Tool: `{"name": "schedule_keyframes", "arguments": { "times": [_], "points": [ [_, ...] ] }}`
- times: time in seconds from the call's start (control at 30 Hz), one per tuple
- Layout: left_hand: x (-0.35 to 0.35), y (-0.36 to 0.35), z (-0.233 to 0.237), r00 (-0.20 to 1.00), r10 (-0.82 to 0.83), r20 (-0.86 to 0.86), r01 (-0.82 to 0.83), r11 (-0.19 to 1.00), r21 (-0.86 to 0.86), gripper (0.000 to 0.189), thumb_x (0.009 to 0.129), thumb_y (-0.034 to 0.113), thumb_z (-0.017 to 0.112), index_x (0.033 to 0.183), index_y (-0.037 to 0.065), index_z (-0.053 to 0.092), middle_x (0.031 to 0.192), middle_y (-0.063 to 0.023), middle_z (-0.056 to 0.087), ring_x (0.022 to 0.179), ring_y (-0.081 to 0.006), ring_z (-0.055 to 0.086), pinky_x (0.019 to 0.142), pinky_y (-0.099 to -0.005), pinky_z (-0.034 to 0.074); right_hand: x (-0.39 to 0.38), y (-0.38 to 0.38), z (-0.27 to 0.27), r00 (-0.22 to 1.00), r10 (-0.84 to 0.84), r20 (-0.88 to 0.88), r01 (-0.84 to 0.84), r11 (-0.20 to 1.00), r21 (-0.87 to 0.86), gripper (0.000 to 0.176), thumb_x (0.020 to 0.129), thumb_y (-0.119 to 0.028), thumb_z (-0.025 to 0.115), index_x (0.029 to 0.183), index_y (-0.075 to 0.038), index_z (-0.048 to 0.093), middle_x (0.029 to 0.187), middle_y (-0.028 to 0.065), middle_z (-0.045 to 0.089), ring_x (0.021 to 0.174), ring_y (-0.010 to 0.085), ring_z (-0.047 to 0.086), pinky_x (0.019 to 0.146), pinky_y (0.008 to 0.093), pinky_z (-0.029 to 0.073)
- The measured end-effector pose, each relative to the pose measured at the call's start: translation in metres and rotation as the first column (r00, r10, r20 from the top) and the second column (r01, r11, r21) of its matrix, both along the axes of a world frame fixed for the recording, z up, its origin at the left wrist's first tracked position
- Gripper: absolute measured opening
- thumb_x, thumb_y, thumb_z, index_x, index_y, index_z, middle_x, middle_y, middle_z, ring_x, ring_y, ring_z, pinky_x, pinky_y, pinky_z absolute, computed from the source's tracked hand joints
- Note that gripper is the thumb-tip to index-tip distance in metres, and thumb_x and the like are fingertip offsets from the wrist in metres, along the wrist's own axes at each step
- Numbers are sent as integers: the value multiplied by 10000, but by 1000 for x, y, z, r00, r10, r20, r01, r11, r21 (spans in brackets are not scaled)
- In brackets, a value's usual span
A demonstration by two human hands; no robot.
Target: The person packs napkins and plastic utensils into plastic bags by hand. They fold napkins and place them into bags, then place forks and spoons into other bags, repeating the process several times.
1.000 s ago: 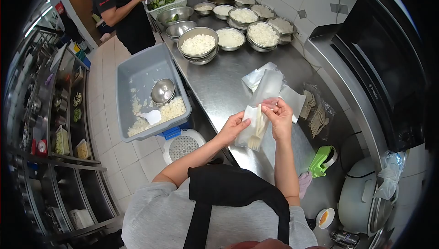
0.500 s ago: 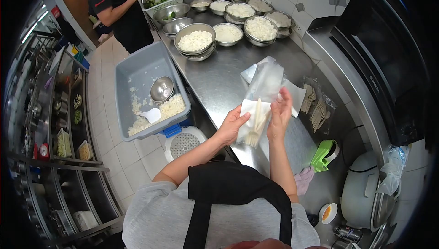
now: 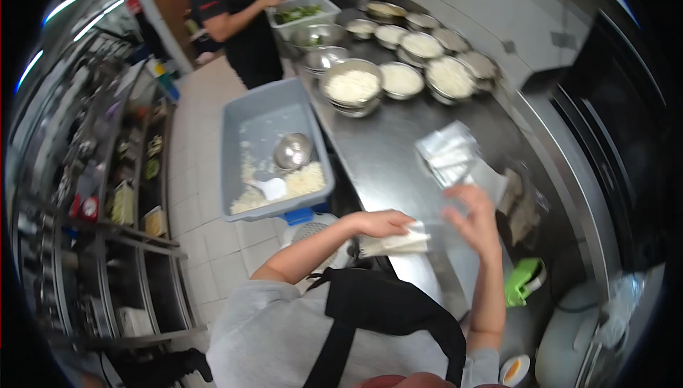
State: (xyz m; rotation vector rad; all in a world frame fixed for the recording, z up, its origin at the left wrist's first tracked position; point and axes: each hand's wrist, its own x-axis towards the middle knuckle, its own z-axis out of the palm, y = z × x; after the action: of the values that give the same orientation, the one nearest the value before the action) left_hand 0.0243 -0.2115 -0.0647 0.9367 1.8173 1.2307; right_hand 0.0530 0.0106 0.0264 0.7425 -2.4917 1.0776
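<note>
Napkin packet (image 3: 398, 244) is clenched in the left hand (image 3: 380, 223) at the counter (image 3: 384, 153) edge; a weak grip could let it fall off. The right hand (image 3: 475, 223) is spread, released.

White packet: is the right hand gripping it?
No, the white packet is held by the left hand, while the right hand is open and apart from it.

Matt white paper packet (image 3: 395, 244) in the fingers (image 3: 407, 227) of the left hand (image 3: 380, 223); glossy clear plastic sleeves (image 3: 448, 151) beyond them; smooth, sheeny metal desk (image 3: 377, 153) beneath; matt grey plastic tub (image 3: 267, 114) left of them; shiny metal bowls (image 3: 352, 87) farther off.
</note>
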Motion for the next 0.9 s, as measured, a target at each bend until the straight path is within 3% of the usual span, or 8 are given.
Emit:
{"name": "schedule_keyframes", "arguments": {
  "times": [0.03,0.07,0.13,0.4,0.53,0.67,0.73,0.9],
  "points": [
    [0,1,3,994,-48,-103,39,996,-85,374,916,221,477,1188,-36,480,1060,-182,579,969,-211,534,883,-322,403,4,-10,-4,992,123,28,-126,963,240,196,719,-120,654,879,-20,600,786,120,613,845,260,578,880,398,393],
    [0,2,-11,964,-67,-257,54,997,-58,363,918,228,468,1165,-38,492,996,-181,591,920,-209,544,854,-321,413,9,-18,-11,989,148,17,-148,962,231,196,719,-120,654,879,-20,600,786,120,613,845,260,578,880,398,393],
    [-4,4,8,955,-249,-159,200,942,-269,360,919,228,461,1157,-39,497,981,-178,593,923,-219,545,857,-315,410,14,-28,-28,942,159,295,-308,758,575,184,730,-166,653,862,-40,624,782,128,622,802,297,574,914,424,359],
    [3,-28,-10,989,-116,87,124,988,-97,383,909,203,481,1201,-46,483,1047,-124,607,951,-177,532,878,-300,403,-4,14,-26,940,148,307,-289,824,488,76,746,-126,625,718,-58,642,643,107,613,706,261,591,869,419,384],
    [2,-38,-14,974,-95,205,110,992,-60,412,918,231,485,1206,-64,472,1080,-122,597,983,-161,514,906,-296,385,-6,36,-16,929,97,356,-214,928,306,111,745,-111,622,676,-23,624,613,130,595,562,256,561,760,334,431],
    [5,-41,-7,970,25,242,-13,999,-52,396,912,228,500,1189,-55,495,1074,-98,598,971,-143,514,897,-288,389,-5,53,-40,901,-63,430,113,990,-90,166,804,-132,580,731,14,611,597,80,580,603,130,557,619,239,425],
    [6,-38,-21,910,247,331,-283,957,62,371,908,215,510,1177,-40,509,1071,-82,595,970,-119,515,885,-273,395,-6,53,-76,875,-71,480,377,723,-579,262,874,-226,533,799,10,619,643,47,592,662,123,567,629,245,432],
    [18,-7,-13,724,335,603,-567,787,244,332,913,173,492,1187,-14,496,1046,-43,590,919,-89,530,816,-235,421,23,-12,-120,557,569,605,354,497,-793,533,827,-397,605,1175,-19,460,1052,80,561,912,162,571,742,286,486]
  ]
}}
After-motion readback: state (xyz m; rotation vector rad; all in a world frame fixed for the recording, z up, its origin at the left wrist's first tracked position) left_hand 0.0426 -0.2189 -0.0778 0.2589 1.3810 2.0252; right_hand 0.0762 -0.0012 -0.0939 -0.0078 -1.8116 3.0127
